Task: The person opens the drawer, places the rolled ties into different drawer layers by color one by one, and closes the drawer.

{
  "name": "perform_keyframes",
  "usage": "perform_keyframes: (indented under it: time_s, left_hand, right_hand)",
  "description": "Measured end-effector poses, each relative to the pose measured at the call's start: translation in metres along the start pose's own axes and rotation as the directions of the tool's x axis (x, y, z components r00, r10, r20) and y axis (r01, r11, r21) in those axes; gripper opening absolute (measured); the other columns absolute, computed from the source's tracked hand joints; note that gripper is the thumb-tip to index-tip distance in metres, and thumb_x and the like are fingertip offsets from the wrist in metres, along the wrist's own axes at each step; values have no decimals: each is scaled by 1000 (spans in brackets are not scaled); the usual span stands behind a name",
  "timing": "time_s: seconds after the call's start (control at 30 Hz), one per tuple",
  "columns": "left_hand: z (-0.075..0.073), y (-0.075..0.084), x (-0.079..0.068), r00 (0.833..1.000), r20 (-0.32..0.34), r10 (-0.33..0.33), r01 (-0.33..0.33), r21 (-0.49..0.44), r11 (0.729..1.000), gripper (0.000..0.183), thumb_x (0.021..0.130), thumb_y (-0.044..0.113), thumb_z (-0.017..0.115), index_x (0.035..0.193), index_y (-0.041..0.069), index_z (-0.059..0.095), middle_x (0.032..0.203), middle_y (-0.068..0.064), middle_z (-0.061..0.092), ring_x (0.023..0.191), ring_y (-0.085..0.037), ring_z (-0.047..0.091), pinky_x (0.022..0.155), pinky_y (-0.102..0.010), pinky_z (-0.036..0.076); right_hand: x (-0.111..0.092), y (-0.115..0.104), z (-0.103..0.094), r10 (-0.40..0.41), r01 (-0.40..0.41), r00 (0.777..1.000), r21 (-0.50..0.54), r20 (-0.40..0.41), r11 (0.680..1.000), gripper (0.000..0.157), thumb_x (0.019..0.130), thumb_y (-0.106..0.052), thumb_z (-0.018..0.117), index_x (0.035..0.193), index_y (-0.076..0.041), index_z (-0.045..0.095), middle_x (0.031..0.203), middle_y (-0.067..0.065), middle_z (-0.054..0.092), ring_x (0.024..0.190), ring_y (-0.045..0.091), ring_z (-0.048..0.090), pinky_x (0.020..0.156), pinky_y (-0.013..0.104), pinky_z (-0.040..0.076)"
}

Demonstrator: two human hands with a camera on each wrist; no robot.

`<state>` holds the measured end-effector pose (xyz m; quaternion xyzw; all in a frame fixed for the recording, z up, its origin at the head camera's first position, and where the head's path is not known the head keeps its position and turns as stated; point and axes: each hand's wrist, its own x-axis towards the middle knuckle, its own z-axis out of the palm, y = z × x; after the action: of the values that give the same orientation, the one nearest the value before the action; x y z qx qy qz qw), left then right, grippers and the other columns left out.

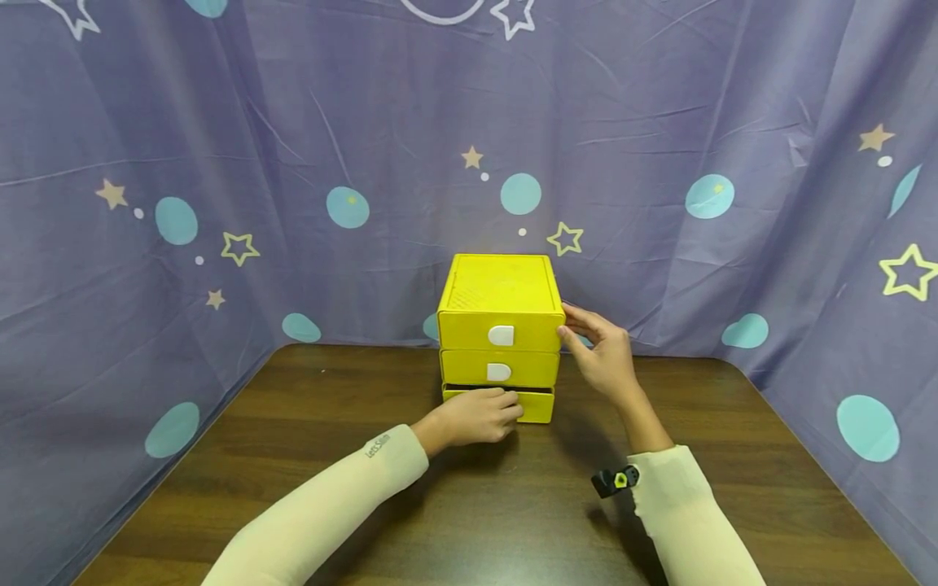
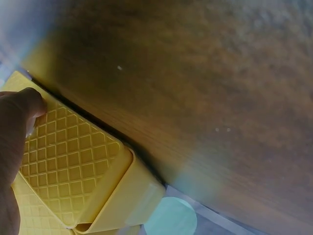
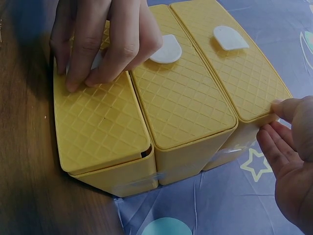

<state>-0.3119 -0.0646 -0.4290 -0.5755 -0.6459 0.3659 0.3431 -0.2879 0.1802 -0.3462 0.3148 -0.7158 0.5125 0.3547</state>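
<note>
A yellow three-drawer cabinet (image 1: 504,283) stands on the table with its front toward me. Its bottom drawer (image 1: 538,408) sticks out slightly, showing a dark gap along the top edge. My left hand (image 1: 475,417) pinches that drawer's white pull tab (image 3: 97,59), mostly hidden behind the fingers. Level with the top drawer (image 1: 465,331), my right hand (image 1: 604,358) grips the cabinet's right front edge, thumb on the front corner and fingers along the side. Both the top and middle drawers (image 3: 183,103) are closed, with white tabs in sight.
The brown wooden table (image 1: 366,374) reaches back to a purple curtain (image 1: 410,106) with stars and dots, close behind the cabinet. Further curtain hangs on both sides. A black strap device (image 1: 614,481) sits at my right wrist.
</note>
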Motion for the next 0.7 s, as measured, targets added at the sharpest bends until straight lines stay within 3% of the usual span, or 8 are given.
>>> perform_keyframes:
  time_s: [0.13, 0.7]
  left_hand:
    - [3, 1, 0, 1000, -4, -11, 11, 10, 1000, 16, 103, 17, 60, 103, 24, 75, 105, 3, 58, 100, -17, 52, 82, -27, 47]
    - [10, -1, 2, 1000, -3, -27, 27, 25, 999, 16, 101, 18, 62, 97, 26, 75, 105, 4, 57, 100, -18, 52, 84, -29, 47]
  right_hand:
    - [0, -1, 1, 5, -5, 1000, -4, -3, 1000, 36, 89, 16, 69, 124, 18, 64, 115, 32, 68, 97, 45, 71, 88, 21, 57]
    - [0, 2, 1, -5, 5, 1000, -17, 2, 1000, 36, 88, 17, 69, 123, 19, 63, 116, 33, 68, 97, 44, 70, 88, 27, 58]
